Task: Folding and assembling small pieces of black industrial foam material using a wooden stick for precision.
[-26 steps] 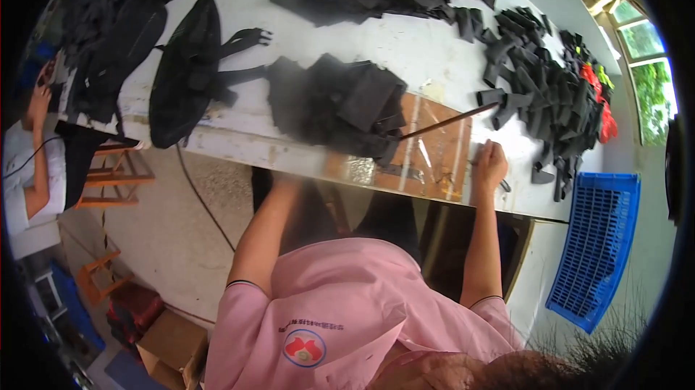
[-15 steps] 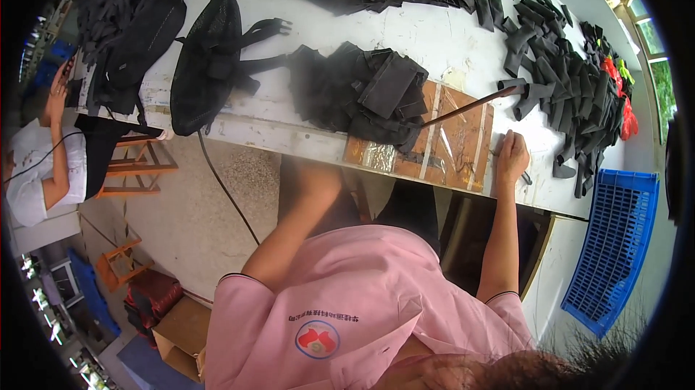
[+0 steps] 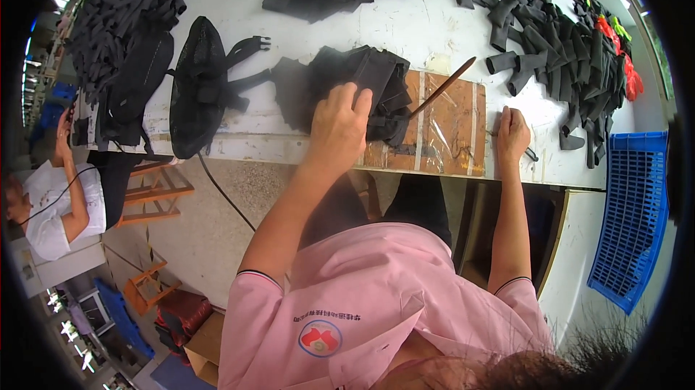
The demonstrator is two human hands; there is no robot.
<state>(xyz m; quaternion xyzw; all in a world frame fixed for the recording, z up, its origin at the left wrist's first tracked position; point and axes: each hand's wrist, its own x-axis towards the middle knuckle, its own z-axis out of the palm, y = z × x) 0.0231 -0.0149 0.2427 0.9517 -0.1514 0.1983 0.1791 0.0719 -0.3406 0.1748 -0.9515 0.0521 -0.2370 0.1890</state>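
We are seeing a white table [image 3: 405, 31], where black cloth piles [image 3: 557, 64] are lying and a brown board [image 3: 452, 129] is resting.

Left hand [image 3: 336, 129] at black fabric pile [image 3: 387, 75]; right hand [image 3: 512, 135] beside brown board [image 3: 462, 118].

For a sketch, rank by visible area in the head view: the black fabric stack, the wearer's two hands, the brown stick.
Largest to smallest:
black fabric stack
left hand
right hand
brown stick
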